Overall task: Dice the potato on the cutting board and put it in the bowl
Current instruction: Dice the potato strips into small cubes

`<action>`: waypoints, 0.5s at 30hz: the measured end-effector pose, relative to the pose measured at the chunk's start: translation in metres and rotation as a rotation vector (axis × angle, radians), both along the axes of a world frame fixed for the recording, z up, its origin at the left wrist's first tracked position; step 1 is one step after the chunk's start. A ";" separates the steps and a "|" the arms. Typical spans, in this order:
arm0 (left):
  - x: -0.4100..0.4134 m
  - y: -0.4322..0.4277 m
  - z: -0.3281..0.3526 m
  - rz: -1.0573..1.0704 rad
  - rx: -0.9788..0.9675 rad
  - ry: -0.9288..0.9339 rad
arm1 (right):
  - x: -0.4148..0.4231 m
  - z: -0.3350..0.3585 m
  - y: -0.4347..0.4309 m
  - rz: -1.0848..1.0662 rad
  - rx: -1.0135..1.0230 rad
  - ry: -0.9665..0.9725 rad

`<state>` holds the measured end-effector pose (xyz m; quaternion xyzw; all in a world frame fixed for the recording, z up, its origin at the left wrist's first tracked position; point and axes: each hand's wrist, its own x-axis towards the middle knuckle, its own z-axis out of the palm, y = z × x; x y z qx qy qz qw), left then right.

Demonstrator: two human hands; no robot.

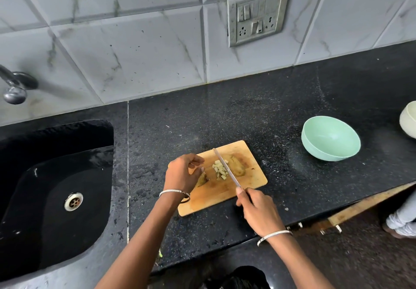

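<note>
A wooden cutting board lies on the black counter. A small heap of diced potato sits at its middle, with a larger potato piece to the right and another piece at the left. My right hand grips the handle of a knife, whose blade lies across the dice. My left hand hovers over the left piece with fingers curled; whether it touches the piece is hidden. A mint green bowl stands empty to the right.
A black sink with a drain fills the left side, and a tap sticks out above it. A cream bowl sits at the right edge. A switch plate is on the tiled wall. Someone's foot shows at the lower right.
</note>
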<state>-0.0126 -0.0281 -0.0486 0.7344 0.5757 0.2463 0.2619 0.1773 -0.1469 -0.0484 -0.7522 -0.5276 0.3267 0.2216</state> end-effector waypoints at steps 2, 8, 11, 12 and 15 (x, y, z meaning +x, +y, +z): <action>-0.008 -0.008 -0.002 -0.006 -0.034 0.145 | -0.011 -0.006 0.000 0.044 -0.014 -0.050; -0.004 -0.020 -0.010 0.030 -0.063 0.212 | -0.035 -0.009 -0.001 0.127 -0.014 -0.176; -0.002 -0.023 -0.013 0.085 -0.055 0.149 | -0.041 -0.005 -0.001 0.153 -0.027 -0.200; -0.002 -0.024 -0.013 0.095 -0.051 0.139 | -0.042 -0.005 -0.001 0.158 -0.031 -0.201; -0.003 -0.026 -0.012 0.099 -0.033 0.132 | -0.043 -0.003 -0.002 0.164 -0.016 -0.220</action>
